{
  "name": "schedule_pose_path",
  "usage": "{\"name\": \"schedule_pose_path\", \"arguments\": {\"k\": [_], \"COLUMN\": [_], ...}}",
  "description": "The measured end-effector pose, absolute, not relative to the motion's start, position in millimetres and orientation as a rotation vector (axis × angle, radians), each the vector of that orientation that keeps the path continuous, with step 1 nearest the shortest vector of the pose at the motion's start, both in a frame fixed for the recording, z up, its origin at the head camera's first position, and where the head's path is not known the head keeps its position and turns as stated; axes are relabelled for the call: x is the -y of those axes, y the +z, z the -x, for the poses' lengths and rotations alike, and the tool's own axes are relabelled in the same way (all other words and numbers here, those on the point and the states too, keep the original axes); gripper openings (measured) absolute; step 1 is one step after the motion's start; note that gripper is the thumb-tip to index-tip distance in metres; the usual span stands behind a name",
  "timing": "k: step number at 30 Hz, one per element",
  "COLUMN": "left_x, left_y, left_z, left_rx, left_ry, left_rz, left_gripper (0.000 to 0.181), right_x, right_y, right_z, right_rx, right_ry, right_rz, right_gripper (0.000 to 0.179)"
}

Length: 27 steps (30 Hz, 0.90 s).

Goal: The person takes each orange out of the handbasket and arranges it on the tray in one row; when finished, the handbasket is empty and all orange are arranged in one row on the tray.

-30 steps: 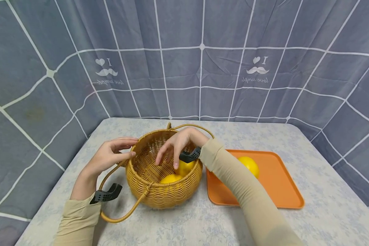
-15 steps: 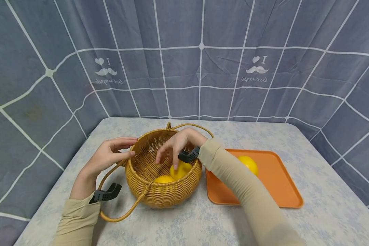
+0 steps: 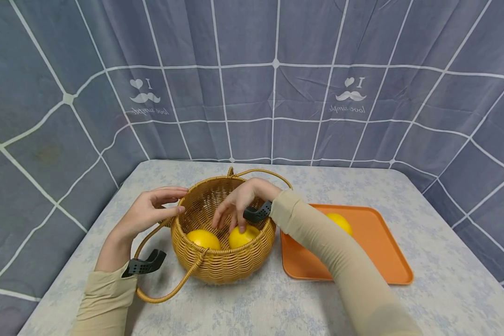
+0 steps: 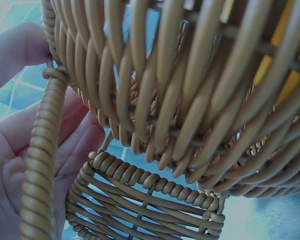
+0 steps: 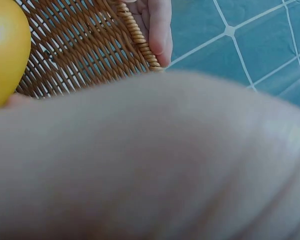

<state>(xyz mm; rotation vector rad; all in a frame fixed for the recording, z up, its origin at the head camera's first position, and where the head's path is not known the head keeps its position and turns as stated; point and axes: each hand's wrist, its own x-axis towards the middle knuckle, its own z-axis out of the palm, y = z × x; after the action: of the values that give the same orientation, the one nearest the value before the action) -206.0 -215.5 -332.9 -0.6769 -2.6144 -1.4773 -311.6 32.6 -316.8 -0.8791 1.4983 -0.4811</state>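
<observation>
- Hanging inside the basket (image 3: 224,269), the right hand (image 3: 240,200) has its fingers loosely bent and apart; its thumb touches the first fruit (image 3: 248,239), just below.
- The second fruit (image 3: 203,240) lies in the basket too, just left of the right fingertips and nearer the person.
- The first fruit is smooth and rounded: probably light, firm and a little slippery, best held by its upper sides between thumb and fingers.
- The left hand (image 3: 153,210) rests at the rim, thumb and fingers parted; the woven wall looks light and springy, so that rim seems a fair place to steady it.
- Crowding the right hand is the rim around it; a handle (image 3: 155,301) loops past the left wrist.
- Right of the right hand, the tray (image 3: 382,252) bears a third fruit (image 3: 341,223), partly behind the sleeve (image 3: 336,256).
</observation>
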Motion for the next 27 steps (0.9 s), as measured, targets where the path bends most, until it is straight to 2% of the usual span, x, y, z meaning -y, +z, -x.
{"name": "schedule_pose_path", "arguments": {"k": [10, 27], "left_x": [214.8, 215.3], "left_y": [-332.5, -332.3], "left_z": [205.6, 205.3], "left_rx": [2.620, 2.610], "left_ry": [-1.478, -1.470], "left_rz": [0.670, 0.670], "left_gripper": [0.039, 0.038], "right_x": [-32.7, -33.5], "right_y": [-319.9, -319.2], "right_z": [312.4, 307.7], "right_rx": [-1.427, -1.394], "right_ry": [-0.467, -0.294], "right_rz": [0.925, 0.881], "right_gripper": [0.068, 0.053]}}
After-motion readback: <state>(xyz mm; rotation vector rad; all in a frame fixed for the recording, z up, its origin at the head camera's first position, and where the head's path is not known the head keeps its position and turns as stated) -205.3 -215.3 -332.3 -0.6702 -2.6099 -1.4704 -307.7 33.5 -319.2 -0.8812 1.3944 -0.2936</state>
